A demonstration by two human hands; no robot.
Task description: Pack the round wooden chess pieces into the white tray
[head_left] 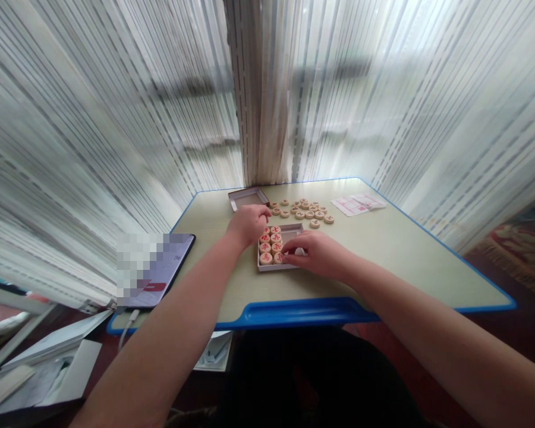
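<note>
A shallow open box (280,268) lies on the table, its left part filled with two columns of round wooden pieces (266,258) with red characters. My right hand (310,252) reaches over the box's right side, thumb and fingers pinched at the lower piece of the second column. My left hand (248,224) is above the box's upper left corner with curled fingers; whether they hold anything is hidden. Beyond the box several loose wooden pieces (312,208) are scattered, a few of them stacked.
An open box lid (248,198) lies at the back left of the table (410,255). A creased red-and-white sheet (358,204) is at the back right. A tablet (173,261) with a cable sits at the left edge. Curtains hang behind.
</note>
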